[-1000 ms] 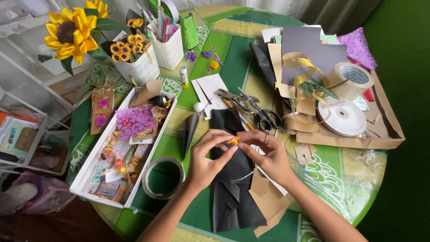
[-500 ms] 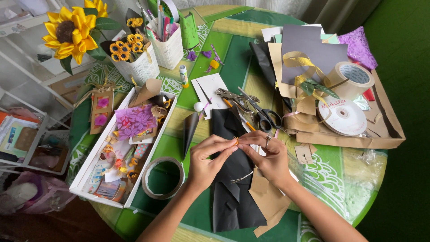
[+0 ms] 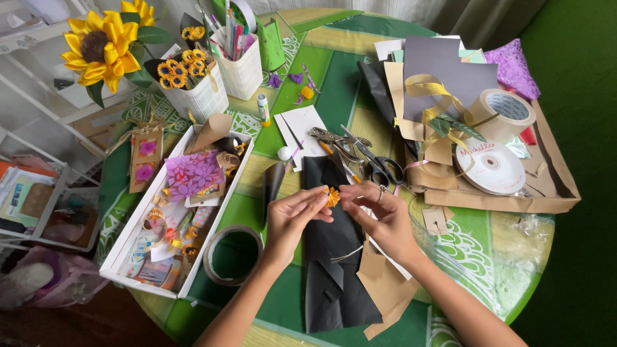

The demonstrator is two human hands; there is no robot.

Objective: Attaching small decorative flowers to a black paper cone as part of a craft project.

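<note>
Head view: the left hand (image 3: 292,218) and the right hand (image 3: 379,215) meet above the middle of the round table with the green patterned cloth (image 3: 514,270). Between them sits a small orange-and-yellow paper flower (image 3: 331,196), pinched on its left side by the left thumb and fingertips, which are closed on it. The right hand's thumb and forefinger are drawn together at the flower's right edge; whether they clamp it or only touch it cannot be told. The flower is held in the air over a sheet of black paper (image 3: 334,270) that lies flat on the cloth, with brown kraft paper pieces (image 3: 385,292) partly beneath it. Just left of the left wrist lies a roll of brown tape (image 3: 232,255). Behind the hands lie black-handled scissors (image 3: 379,164). A long white tray of craft scraps (image 3: 128,257) stands well to the left.
</note>
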